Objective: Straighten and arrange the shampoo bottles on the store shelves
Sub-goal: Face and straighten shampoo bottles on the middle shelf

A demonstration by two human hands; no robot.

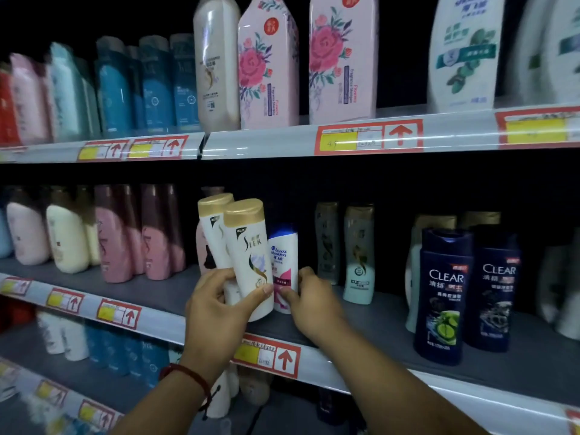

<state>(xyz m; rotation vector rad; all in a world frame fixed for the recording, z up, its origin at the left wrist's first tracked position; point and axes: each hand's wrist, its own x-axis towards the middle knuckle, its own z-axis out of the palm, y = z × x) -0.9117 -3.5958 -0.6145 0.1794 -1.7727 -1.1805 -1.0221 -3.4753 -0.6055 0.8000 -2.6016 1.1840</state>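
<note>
- The grey shelf [376,315] runs under both my hands.
- Two dark blue bottles [444,293] stand upright on it, well to the right of my right hand.
- My left hand [216,306] grasps two white gold-capped bottles [248,255] by their lower ends, tilted left.
- My right hand [314,302] pinches the base of the small pink-and-white bottle [282,255], which stands upright just beside those two.
</note>
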